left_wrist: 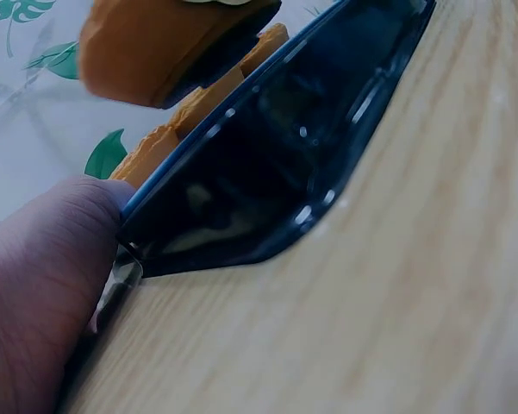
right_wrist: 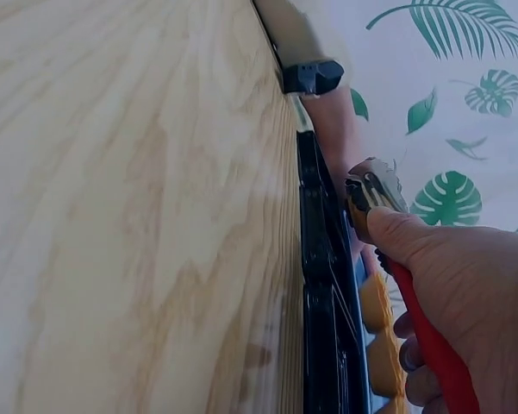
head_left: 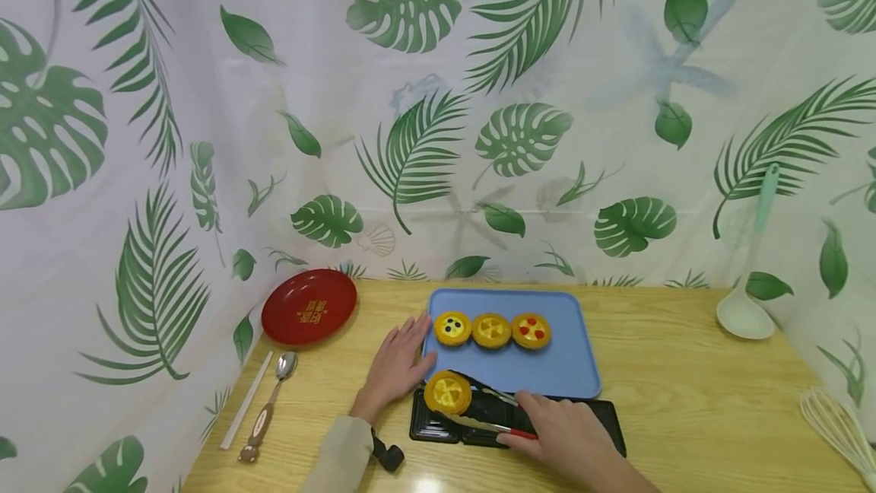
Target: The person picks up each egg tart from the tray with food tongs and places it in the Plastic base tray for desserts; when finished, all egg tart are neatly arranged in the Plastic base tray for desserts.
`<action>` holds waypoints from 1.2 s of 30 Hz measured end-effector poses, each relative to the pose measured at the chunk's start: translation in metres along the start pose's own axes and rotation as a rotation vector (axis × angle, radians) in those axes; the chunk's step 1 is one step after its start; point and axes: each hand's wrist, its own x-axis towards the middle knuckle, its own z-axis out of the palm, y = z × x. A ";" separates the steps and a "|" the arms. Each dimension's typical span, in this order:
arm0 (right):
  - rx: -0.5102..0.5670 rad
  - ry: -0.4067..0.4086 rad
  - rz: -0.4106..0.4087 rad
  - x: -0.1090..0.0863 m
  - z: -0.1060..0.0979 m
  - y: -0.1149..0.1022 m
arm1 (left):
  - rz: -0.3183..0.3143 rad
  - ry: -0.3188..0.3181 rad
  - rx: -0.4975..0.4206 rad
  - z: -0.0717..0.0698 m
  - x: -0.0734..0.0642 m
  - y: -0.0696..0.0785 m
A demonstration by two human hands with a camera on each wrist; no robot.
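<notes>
My right hand [head_left: 568, 432] grips red-handled tongs [head_left: 523, 434], their tips on either side of a yellow-topped egg tart [head_left: 448, 392]. In the left wrist view, this tart [left_wrist: 146, 56] hangs above a black compartmented tray [left_wrist: 267, 164]. That black tray [head_left: 431, 427] lies in front of a blue tray [head_left: 506, 368]. On the blue tray, a row holds a tart with dark dots [head_left: 452, 329], a tart with yellow pieces [head_left: 491, 331] and a tart with red pieces [head_left: 531, 332]. My left hand [head_left: 398, 365] rests with fingers extended at the blue tray's left edge.
On the left lie a red plate [head_left: 309, 307], a spoon [head_left: 263, 421] and a white stick [head_left: 248, 402]. A ladle [head_left: 746, 316] leans on the leaf-patterned backdrop at right, with a whisk [head_left: 838, 432] near the table's right edge.
</notes>
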 end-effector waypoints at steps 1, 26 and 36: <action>0.007 -0.009 -0.005 0.001 0.000 -0.001 | -0.001 -0.002 0.000 0.000 0.000 0.000; 0.025 -0.140 -0.005 0.003 0.005 -0.016 | -0.013 -0.008 0.000 -0.001 -0.001 0.002; 0.034 -0.124 0.009 0.003 0.006 -0.014 | -0.024 -0.031 0.014 0.001 -0.001 0.001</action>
